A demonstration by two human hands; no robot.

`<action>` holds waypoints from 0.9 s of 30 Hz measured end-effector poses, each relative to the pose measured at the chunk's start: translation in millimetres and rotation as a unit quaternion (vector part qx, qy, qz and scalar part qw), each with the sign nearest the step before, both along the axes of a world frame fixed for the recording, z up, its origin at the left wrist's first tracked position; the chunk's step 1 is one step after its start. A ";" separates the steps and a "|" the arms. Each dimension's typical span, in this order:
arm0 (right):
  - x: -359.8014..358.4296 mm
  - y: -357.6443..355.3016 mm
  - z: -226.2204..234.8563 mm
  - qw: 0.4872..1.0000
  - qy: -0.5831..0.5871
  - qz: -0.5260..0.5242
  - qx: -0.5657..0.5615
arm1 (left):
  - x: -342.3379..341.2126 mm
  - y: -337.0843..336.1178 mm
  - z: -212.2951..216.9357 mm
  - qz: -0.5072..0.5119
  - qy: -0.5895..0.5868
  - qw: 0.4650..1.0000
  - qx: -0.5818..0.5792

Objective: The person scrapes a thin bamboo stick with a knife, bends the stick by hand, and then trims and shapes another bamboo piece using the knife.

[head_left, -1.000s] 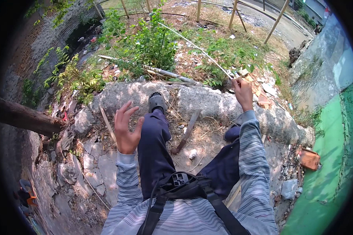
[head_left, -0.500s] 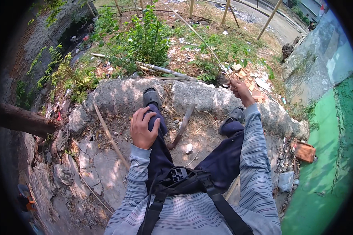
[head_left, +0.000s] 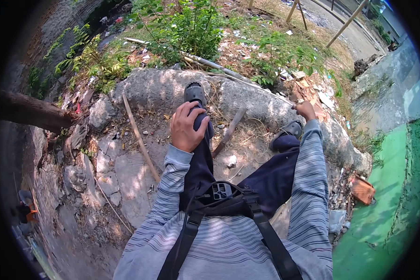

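Note:
My left hand (head_left: 186,128) lies on my left leg in dark trousers (head_left: 201,158), fingers curled round the shin just below the dark shoe (head_left: 194,93). That shoe rests on a rough concrete curb (head_left: 154,88). My right hand (head_left: 306,110) is stretched out to the right end of the curb and closed in a fist, apparently round a thin stick (head_left: 266,93) that runs up and left along the curb. My right shoe (head_left: 291,128) sits just below that hand. Both sleeves are grey and striped.
A cracked concrete slab (head_left: 126,172) carries a long thin stick (head_left: 137,135) and a short wooden piece (head_left: 228,130). Beyond the curb are green plants (head_left: 191,28) and a pale pipe (head_left: 210,63). A log (head_left: 28,109) lies left, a red brick (head_left: 361,190) and green surface (head_left: 382,224) right.
My left hand, open in the air a second ago, has come down and closed on my left leg. The right hand stays closed at the curb.

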State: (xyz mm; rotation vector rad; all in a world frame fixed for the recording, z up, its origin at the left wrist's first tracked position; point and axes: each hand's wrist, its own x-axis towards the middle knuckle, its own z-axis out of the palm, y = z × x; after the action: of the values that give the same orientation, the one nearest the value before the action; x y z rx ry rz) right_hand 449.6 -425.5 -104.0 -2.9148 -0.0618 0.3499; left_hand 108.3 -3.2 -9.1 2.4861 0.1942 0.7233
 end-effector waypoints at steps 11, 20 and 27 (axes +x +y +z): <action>-104.3 138.8 89.1 0.795 0.195 0.170 0.548 | -7.4 14.3 -9.4 0.013 -0.032 0.997 -0.074; -127.2 189.6 64.1 0.833 0.027 0.304 0.461 | 5.2 26.0 -17.1 -0.057 -0.154 0.882 -0.442; -136.1 199.1 84.1 0.819 0.067 0.313 0.477 | -0.3 42.7 -25.8 -0.030 -0.202 0.733 -0.649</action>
State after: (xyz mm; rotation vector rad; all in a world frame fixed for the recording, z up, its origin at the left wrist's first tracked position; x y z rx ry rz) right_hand 313.5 -226.4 -19.9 -1.7872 -0.9008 0.4439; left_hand 108.0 39.6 -34.9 0.9566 0.3084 0.6983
